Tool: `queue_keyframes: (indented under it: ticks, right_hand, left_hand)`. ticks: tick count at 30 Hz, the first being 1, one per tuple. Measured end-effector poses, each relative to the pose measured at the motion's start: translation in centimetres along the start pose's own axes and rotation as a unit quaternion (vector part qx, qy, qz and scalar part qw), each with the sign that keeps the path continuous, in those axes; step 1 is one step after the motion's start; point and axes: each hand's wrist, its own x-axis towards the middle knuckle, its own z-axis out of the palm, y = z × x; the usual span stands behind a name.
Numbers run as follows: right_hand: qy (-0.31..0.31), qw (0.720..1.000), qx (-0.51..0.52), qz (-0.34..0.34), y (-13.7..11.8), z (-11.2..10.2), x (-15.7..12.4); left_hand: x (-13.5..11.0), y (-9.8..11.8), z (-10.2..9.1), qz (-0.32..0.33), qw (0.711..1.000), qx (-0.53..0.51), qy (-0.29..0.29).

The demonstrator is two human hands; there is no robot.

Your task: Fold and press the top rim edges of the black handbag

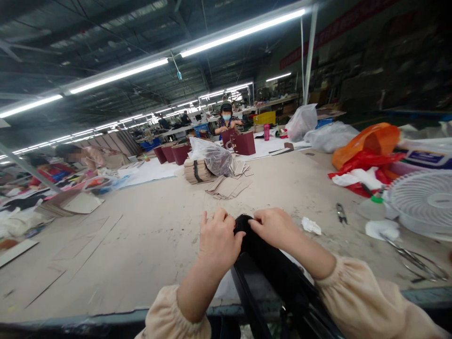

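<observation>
A black bag (268,268) with a long black strap lies over the table's front edge, its far end on the tabletop. My left hand (219,235) grips the left side of that far end, thumb along the black material and index finger raised. From the right, my right hand (271,227) pinches the same end, its fingers curled onto the top edge. The strap (249,296) runs down toward me past the table edge. Exactly which part of the bag lies between the fingers is hidden.
Thread snips (341,213), scissors (413,261), crumpled white paper (311,226) and a white fan (431,202) lie to the right. Ahead are a bundle of board pieces (197,172) and dark red bags (243,143). A co-worker (228,120) works across the table.
</observation>
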Motion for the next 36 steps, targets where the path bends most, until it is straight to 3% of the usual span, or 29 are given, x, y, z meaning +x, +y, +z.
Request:
queue_keyframes:
  ticks: [6, 14, 24, 29, 36]
  right_hand:
    - [-0.003, 1.000, 0.003, 0.010, -0.2, 0.0, -0.2]
    - [0.009, 1.000, 0.001, 0.006, 0.7, 0.2, 0.0]
    - [0.000, 1.000, 0.004, 0.002, -0.1, -0.1, -0.2]
    - [0.015, 1.000, 0.011, -0.005, 0.4, 0.0, -0.2]
    - [0.026, 0.994, 0.100, -0.024, 0.8, 0.0, -0.2]
  left_hand:
    - [0.0, 0.1, 0.2, -0.003, 1.000, -0.005, -0.013]
    - [0.1, -0.5, 0.6, 0.013, 0.992, -0.120, -0.047]
    - [1.5, 0.1, 1.1, 0.000, 0.998, -0.038, -0.046]
    - [1.5, -0.2, 1.6, 0.030, 0.997, -0.066, -0.036]
    - [1.4, -0.8, 2.0, -0.005, 0.996, -0.069, -0.050]
